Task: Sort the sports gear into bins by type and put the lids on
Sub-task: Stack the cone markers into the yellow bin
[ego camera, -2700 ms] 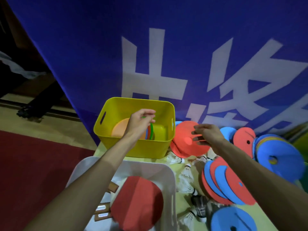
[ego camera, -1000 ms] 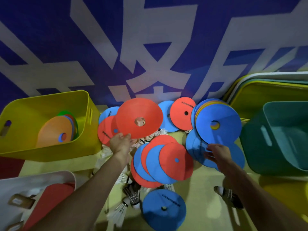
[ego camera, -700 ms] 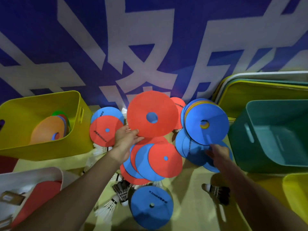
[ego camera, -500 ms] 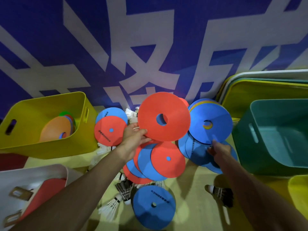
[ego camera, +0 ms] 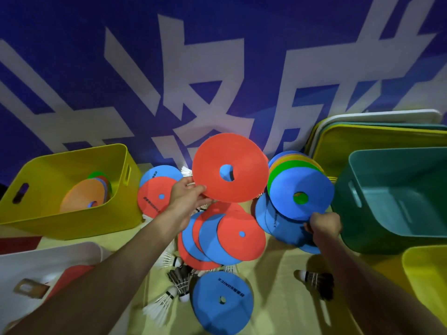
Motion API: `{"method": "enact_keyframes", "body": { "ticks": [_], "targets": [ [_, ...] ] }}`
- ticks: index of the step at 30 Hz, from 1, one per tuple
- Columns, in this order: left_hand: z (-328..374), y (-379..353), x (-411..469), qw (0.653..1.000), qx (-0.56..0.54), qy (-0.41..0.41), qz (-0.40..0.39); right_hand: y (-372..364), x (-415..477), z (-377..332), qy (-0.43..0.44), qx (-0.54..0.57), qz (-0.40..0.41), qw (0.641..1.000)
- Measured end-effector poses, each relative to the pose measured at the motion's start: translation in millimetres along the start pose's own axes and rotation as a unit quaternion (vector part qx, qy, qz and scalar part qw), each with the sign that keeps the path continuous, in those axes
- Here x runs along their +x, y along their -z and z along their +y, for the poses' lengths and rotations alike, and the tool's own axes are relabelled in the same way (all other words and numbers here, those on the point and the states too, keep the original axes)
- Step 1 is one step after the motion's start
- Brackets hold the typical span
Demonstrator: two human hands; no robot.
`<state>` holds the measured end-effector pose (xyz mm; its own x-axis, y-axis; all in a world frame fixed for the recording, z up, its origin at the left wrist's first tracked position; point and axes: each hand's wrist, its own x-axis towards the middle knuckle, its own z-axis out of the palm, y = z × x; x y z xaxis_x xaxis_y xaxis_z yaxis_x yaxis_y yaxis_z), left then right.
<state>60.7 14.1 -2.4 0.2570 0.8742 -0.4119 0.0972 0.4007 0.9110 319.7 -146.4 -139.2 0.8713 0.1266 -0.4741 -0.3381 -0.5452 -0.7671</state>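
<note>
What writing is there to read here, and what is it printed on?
"SONICE": upside down on the near blue disc; characters beside it blurred.
"NICE": cut off, on the blue disc beside the right hand.
Leftmost red disc print: blurred.
Banner: big white characters, cropped, unreadable.

So a bin [ego camera: 72, 223] with a few discs [ego camera: 82, 197] in it is parked on the left, another bin [ego camera: 377, 233] on the right, lids [ego camera: 377, 139] stacked behind that one. Loose discs [ego camera: 239, 240] are piled between them, shuttlecocks [ego camera: 180, 280] scattered in front, banner [ego camera: 96, 68] hung behind everything.
</note>
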Motion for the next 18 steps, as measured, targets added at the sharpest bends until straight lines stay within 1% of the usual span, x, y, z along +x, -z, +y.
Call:
{"method": "enact_keyframes", "body": {
  "ticks": [3, 5, 7, 10, 13, 15, 18],
  "targets": [
    [2, 4, -2, 1.0, -0.009, -0.014, 0.008, 9, -15, -9, 0.032, -0.012, 0.017, 0.999],
    [4, 9, -4, 1.0, -0.017, -0.021, 0.014, 10, -26, -16, 0.041, 0.025, 0.013, 0.999],
    [9, 16, -3, 0.999, -0.026, -0.033, 0.022, 5, -29, -21, 0.037, 0.07, -0.008, 0.997],
    [24, 34, -2, 0.996, -0.046, -0.069, 0.039, -11, -31, -31, 0.041, 0.094, -0.04, 0.994],
    [40, 66, 1, 0.991, -0.064, -0.099, 0.057, -29, -71, -63, 0.062, 0.168, -0.097, 0.979],
    [49, 94, 4, 0.988, -0.077, -0.115, 0.069, -48, -93, -80, 0.066, 0.198, -0.127, 0.97],
    [59, 139, 8, 0.981, -0.093, -0.132, 0.105, -83, -126, -100, 0.095, 0.197, -0.157, 0.963]
  ]
}}
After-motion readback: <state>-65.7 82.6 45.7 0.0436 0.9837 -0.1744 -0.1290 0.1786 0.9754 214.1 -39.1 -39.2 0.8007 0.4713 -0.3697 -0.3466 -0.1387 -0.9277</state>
